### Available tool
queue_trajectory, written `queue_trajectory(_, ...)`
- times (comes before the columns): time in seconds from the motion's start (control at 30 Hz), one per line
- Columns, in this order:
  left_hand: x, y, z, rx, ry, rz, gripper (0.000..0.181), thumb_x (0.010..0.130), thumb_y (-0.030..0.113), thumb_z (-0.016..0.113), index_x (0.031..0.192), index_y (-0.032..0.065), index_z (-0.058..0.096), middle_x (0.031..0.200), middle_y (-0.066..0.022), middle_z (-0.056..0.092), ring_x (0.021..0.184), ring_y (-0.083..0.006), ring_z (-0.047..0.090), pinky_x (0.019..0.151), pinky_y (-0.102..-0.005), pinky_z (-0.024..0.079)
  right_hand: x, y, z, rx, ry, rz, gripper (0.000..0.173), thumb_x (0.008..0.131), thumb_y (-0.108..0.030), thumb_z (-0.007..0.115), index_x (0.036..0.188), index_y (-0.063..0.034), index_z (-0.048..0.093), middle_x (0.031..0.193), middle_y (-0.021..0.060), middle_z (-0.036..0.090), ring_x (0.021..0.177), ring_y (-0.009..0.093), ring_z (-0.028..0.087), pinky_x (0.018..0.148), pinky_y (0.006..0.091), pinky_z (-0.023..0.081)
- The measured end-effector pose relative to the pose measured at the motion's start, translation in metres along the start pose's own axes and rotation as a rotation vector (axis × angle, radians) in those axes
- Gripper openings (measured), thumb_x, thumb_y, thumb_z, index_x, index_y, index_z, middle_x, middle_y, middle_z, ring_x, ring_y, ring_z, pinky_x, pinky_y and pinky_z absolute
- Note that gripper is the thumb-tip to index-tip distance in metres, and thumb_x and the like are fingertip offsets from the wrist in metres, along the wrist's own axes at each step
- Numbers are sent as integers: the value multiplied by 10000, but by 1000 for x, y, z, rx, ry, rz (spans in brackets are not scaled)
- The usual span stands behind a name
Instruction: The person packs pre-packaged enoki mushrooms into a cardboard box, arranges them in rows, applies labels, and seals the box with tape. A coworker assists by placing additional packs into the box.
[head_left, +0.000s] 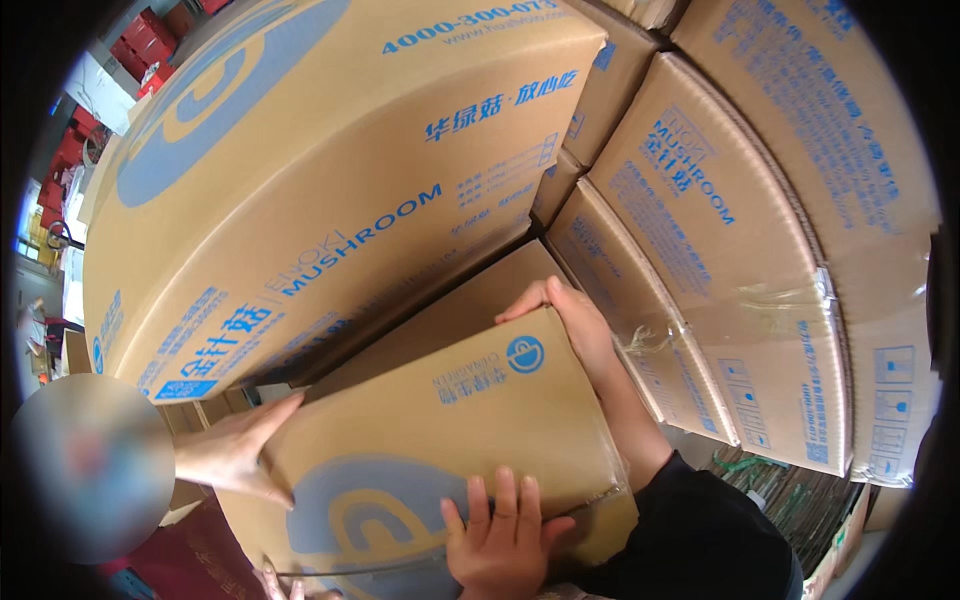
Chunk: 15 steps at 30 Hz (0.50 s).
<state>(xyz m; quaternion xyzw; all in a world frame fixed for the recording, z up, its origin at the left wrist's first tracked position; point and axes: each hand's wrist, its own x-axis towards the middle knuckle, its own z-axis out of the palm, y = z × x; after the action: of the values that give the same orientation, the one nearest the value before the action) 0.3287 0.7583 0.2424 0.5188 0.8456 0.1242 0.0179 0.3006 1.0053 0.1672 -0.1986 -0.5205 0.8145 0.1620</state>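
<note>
Before me is a tan cardboard box (420, 427), tilted, with a grey-blue logo and a smaller blue logo on its upper face. My right hand (574, 322) is wrapped around its far right corner, my bare forearm running along its right side. My left hand (499, 540) lies flat on the upper face near the close edge, fingers spread. A co-worker's hand (247, 446) rests on the left side of the same box. More fingers of that person (289, 586) show at its lower left edge. The box's underside is hidden.
A big printed cardboard carton (352, 150) rises just beyond the box. Stacked enoki mushroom cartons (720, 262) form a wall on the right. A bin of flattened material (795, 499) is at lower right. Red crates (146, 37) stand far left. The co-worker's dark red clothing (199, 551) is at lower left.
</note>
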Motion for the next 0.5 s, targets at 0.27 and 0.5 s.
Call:
queue_trajectory(0.27, 3, -11, -5, -4, 119, 10, 584, 802, 483, 640, 1216, 73, 615, 1233, -147, 616, 1172, -392, 546, 1001, -596, 361, 7, -25, 1, 45, -59, -96, 730, 1001, -556, 159, 1397, 13, 387, 1441, 171, 411, 1369, 260, 345, 1166, 387, 190)
queue_trajectory(0.5, 3, -6, 7, -41, 147, 54, 661, 726, 465, 706, 1227, 51, 587, 1266, -139, 596, 1196, -387, 519, 1024, -590, 336, -52, -41, 23, -523, 501, -405, 508, 1020, -397, 386, 1313, -1, 509, 1351, 172, 517, 1295, 305, 446, 1097, 391, 320)
